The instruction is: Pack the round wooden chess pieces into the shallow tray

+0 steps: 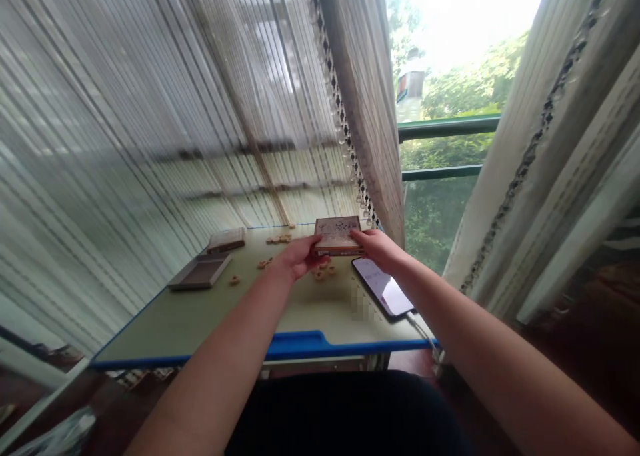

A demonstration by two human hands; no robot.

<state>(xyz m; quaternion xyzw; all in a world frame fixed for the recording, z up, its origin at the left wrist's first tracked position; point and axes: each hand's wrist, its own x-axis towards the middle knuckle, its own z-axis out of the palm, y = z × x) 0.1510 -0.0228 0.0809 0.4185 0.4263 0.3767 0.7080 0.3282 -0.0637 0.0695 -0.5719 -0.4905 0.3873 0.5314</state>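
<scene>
A flat wooden box (337, 234) with dark printing on its lid is held just above the far side of the green table (210, 323). My left hand (299, 256) grips its left edge and my right hand (377, 248) grips its right edge, fingers closed on it. Several small round wooden pieces (320, 271) lie on the table under and around the box, with more pieces (279, 239) farther back and pieces (263, 264) to the left.
A phone (384, 287) with a lit screen lies at the table's right, a cable running off its near end. Two flat box parts, one box part (200, 271) and another box part (226, 240), sit at the left. Curtains (165, 109) hang behind; a window railing (447, 127) is at right.
</scene>
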